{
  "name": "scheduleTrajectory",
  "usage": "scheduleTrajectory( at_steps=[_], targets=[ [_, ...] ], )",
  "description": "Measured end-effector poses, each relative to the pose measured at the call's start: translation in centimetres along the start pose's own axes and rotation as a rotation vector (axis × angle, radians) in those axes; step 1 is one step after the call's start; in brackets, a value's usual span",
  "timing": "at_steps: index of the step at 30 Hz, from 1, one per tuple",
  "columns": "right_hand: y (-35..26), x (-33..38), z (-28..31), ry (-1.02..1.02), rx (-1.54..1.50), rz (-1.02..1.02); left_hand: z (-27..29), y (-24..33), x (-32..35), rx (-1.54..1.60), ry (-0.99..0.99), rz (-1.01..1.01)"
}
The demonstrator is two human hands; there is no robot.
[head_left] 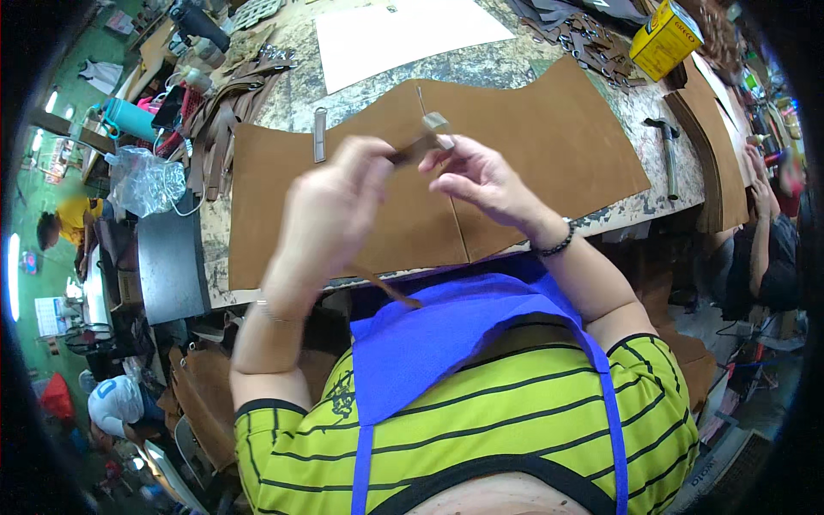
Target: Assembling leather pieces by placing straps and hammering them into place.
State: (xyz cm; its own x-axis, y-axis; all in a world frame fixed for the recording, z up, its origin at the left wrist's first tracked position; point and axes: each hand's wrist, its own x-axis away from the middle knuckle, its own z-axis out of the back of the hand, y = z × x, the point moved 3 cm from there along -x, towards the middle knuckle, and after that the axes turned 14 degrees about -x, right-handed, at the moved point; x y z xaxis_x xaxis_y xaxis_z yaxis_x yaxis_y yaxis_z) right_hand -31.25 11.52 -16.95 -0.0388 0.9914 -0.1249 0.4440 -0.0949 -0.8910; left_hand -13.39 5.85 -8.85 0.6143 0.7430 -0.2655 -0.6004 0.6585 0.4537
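A large brown leather panel (549, 146) with a seam down its middle lies over the near part of the worktable. Above it, my left hand (330, 197), smeared by motion, has its fingers closed around a narrow brown leather strap (408, 154). A silvery metal buckle (436, 123) shows at the strap's upper end. My right hand (485, 178) pinches the strap's end beside the buckle with thumb and forefinger, the other fingers curled. The strap's loose tail (386, 287) hangs below my left hand toward the blue apron. A slim grey metal piece (320, 136) rests on the panel's far edge.
A hammer (665, 159) lies right of the panel, beside stacked brown leather pieces (711, 159). Farther back are a yellow can (667, 41), a pile of straps with rings (596, 51) and a white sheet (403, 39). Leather strips (232, 116) and a plastic bag (146, 180) occupy the left.
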Motion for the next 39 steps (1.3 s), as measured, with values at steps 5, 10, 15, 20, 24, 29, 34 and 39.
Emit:
scheduleTrajectory(
  at_steps=[5,10,15,20,24,29,34,39],
  targets=[
    [0.9,-0.7,0.4,0.120,-0.084,-0.009,-7.4,-0.9,1.5,0.586,-0.248,0.230],
    [1.0,-2.3,3.3,0.321,-0.046,0.041,-10.6,-1.5,2.3,0.843,-0.218,0.281],
    [-0.6,-6.2,8.3,0.354,0.058,0.147,-12.4,-1.8,3.3,0.829,-0.209,0.278],
    [-1.5,-10.3,11.5,0.351,0.180,-0.076,-13.5,-2.2,3.3,0.897,-0.235,0.366],
    [-0.4,-12.4,12.4,0.322,0.315,-0.118,-14.6,-2.8,3.0,0.964,-0.203,0.419],
    [2.1,-14.0,12.7,0.294,0.353,-0.109,-14.7,-1.9,3.2,0.991,-0.182,0.389],
    [3.4,-15.2,12.3,0.272,0.501,-0.082,-14.9,-2.3,3.1,0.943,-0.246,0.376],
    [4.1,-16.5,12.7,0.287,0.638,-0.131,-14.7,-1.8,2.8,0.930,-0.252,0.399]
  ],
)
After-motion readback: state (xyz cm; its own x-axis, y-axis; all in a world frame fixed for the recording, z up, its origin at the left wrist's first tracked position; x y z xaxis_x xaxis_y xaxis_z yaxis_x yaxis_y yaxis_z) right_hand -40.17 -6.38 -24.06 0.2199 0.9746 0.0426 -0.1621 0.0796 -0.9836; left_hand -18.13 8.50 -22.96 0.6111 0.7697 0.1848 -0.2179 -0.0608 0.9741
